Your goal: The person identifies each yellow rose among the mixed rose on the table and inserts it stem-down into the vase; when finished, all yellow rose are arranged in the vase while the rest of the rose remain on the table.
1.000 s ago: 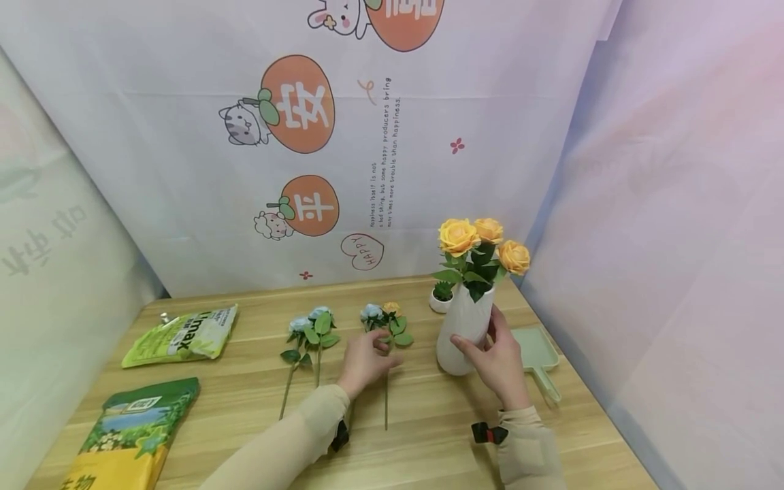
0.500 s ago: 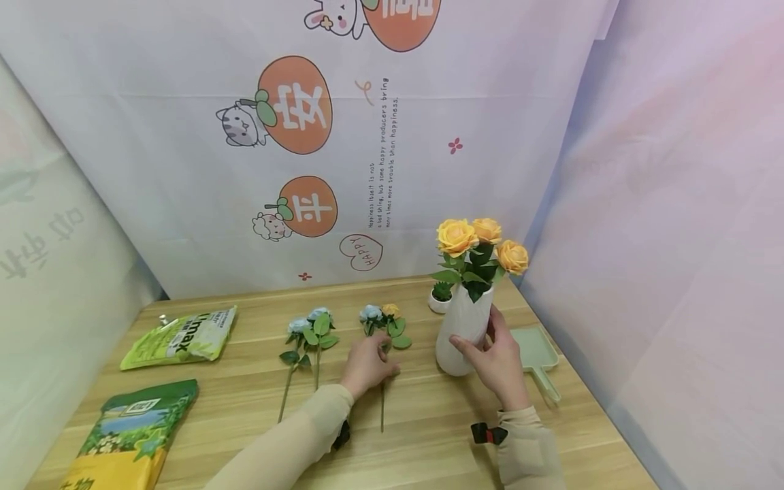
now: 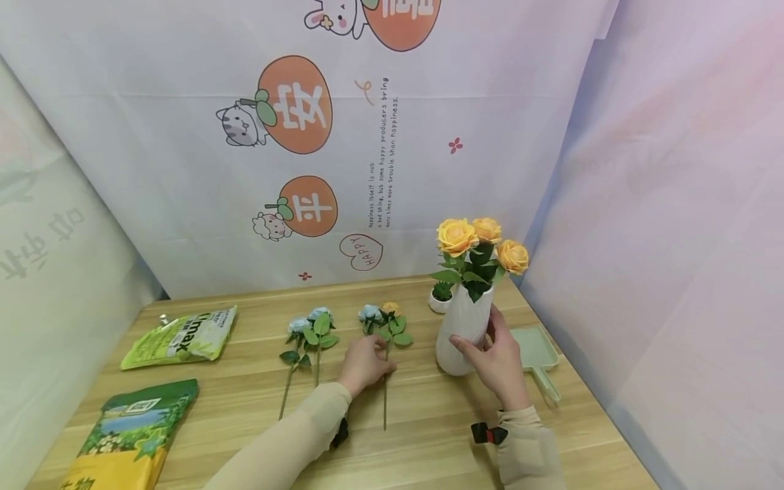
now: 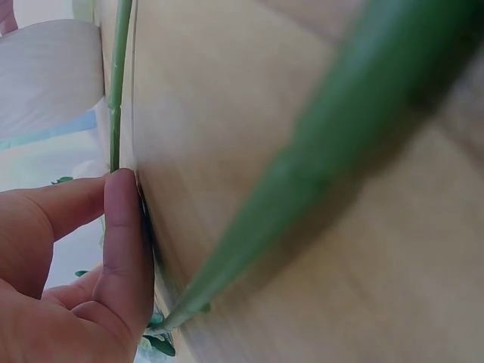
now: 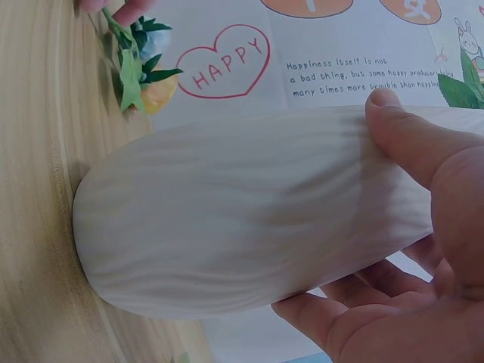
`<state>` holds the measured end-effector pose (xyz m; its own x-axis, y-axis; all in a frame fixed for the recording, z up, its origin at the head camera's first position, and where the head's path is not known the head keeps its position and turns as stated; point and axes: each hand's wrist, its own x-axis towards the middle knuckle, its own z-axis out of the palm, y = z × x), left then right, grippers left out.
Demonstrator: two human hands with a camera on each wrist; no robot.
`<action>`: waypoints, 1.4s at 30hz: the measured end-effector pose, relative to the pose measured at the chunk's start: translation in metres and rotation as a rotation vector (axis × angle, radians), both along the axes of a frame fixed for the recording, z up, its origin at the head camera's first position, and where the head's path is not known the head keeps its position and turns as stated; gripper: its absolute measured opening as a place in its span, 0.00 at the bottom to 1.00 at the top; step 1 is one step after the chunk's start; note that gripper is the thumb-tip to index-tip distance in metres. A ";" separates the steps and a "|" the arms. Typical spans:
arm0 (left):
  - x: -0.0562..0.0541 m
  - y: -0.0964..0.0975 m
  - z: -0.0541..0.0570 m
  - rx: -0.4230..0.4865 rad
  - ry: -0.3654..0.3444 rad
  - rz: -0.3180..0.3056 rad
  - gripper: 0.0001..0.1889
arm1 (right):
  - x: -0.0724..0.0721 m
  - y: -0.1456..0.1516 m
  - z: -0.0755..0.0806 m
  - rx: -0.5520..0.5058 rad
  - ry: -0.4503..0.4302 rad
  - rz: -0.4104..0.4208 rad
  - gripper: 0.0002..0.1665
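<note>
My left hand [image 3: 366,362] pinches the green stem [image 4: 118,98] of a yellow rose [image 3: 390,309] between thumb and finger, low over the wooden table. Beside that bloom lies a blue rose [image 3: 370,314], its stem mostly hidden by the hand. A thick, blurred stem [image 4: 302,170] crosses the left wrist view, apart from the fingers. On the right, a white vase [image 3: 461,335] stands upright with three yellow roses [image 3: 456,237] in it. My right hand [image 3: 499,361] grips its side, thumb in front and fingers around the far side.
Two more blue roses [image 3: 300,325] lie left of my left hand. Farther left are a green bag [image 3: 180,338] and a yellow-green bag [image 3: 131,432]. A small potted plant [image 3: 440,299] stands behind the vase, and a pale green dustpan [image 3: 536,350] lies right of it.
My left hand has closed its fingers on the yellow rose's stem, which has shifted very slightly. The right hand and vase have stayed in place.
</note>
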<state>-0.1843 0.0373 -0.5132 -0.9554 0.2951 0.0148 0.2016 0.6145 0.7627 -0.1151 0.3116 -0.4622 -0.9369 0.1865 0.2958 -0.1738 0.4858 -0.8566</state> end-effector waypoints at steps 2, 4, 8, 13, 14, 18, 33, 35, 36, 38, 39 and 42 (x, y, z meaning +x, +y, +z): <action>0.000 0.000 0.000 0.008 -0.012 -0.006 0.25 | 0.000 0.000 0.000 0.001 0.000 0.000 0.60; 0.000 -0.001 0.000 0.028 -0.035 -0.012 0.25 | 0.000 0.000 0.000 0.002 -0.001 -0.001 0.60; -0.001 -0.003 0.000 0.081 -0.084 -0.021 0.24 | 0.000 0.000 0.000 0.006 -0.006 -0.003 0.61; -0.007 -0.005 0.001 0.127 -0.067 -0.018 0.22 | 0.000 0.000 0.000 0.008 -0.007 -0.003 0.61; -0.008 -0.005 0.003 0.135 -0.054 -0.017 0.22 | 0.000 0.000 0.000 0.007 -0.006 -0.002 0.61; -0.012 -0.006 0.013 0.158 -0.007 -0.011 0.21 | 0.000 0.001 0.000 0.003 -0.004 -0.001 0.61; 0.008 0.016 0.090 0.530 0.036 -0.014 0.22 | -0.001 0.002 -0.001 0.013 -0.006 -0.004 0.61; 0.011 0.020 0.100 0.580 0.053 -0.040 0.23 | -0.001 0.002 -0.001 0.016 -0.006 -0.005 0.61; 0.013 0.023 0.104 0.601 0.068 -0.056 0.23 | 0.000 0.002 -0.001 0.017 -0.006 -0.005 0.61; 0.017 0.027 0.113 0.633 0.097 -0.080 0.25 | 0.000 0.001 -0.001 0.017 -0.006 -0.004 0.61; 0.019 0.030 0.118 0.645 0.115 -0.090 0.25 | 0.000 0.001 -0.001 0.016 -0.006 -0.004 0.61; 0.023 0.036 0.132 0.684 0.170 -0.119 0.27 | 0.000 0.001 -0.001 0.014 -0.007 -0.005 0.61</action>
<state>-0.1608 0.0731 -0.3811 -0.8851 0.2689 0.3798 0.3881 -0.0238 0.9213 -0.1151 0.3126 -0.4633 -0.9379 0.1871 0.2920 -0.1655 0.4985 -0.8509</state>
